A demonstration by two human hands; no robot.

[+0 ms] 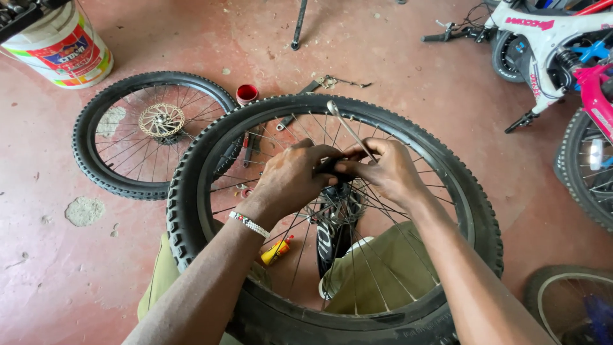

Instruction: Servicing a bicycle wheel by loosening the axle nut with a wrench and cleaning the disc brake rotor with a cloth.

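A large knobby bicycle wheel [211, 137] stands upright between my knees, its spokes running to a hub [335, 204] at the centre. My left hand [290, 179] is closed over the hub's axle end. My right hand [386, 172] grips a thin metal spanner [348, 128] whose shaft points up and to the left from the same spot. The fingertips of both hands meet at the axle. A beaded bracelet [250, 224] circles my left wrist.
A second wheel with a disc rotor [150, 128] lies flat on the red floor at left. A small red pot [247, 93], loose tools [332, 82], a paint bucket [60, 48], a white bicycle [549, 45] and other wheels [590, 166] surround me.
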